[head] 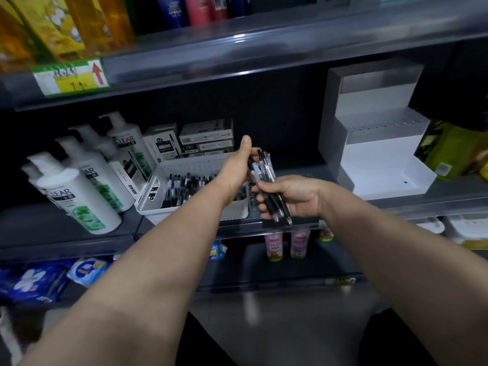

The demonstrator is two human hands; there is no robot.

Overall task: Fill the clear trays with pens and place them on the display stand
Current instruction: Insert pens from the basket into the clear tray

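A bundle of black-and-clear pens (266, 178) is held between both hands above the shelf edge. My right hand (293, 196) grips the bundle's lower, tip end; my left hand (241, 167) grips its upper end with the thumb raised. Behind the hands, a white perforated basket (158, 204) holds several more loose pens (182, 188). A white stepped display stand (380, 154) sits to the right on the same shelf, with nothing on its tiers. A clear tray (254, 204) seems to lie on the shelf under my right hand, mostly hidden.
White shampoo pump bottles (79, 191) stand left of the basket. Pen boxes (206, 138) are stacked behind it. The shelf above (237, 48) overhangs with bottles and a price tag (71, 77). Green packages (454, 151) flank the stand on the right. Goods fill the lower shelf.
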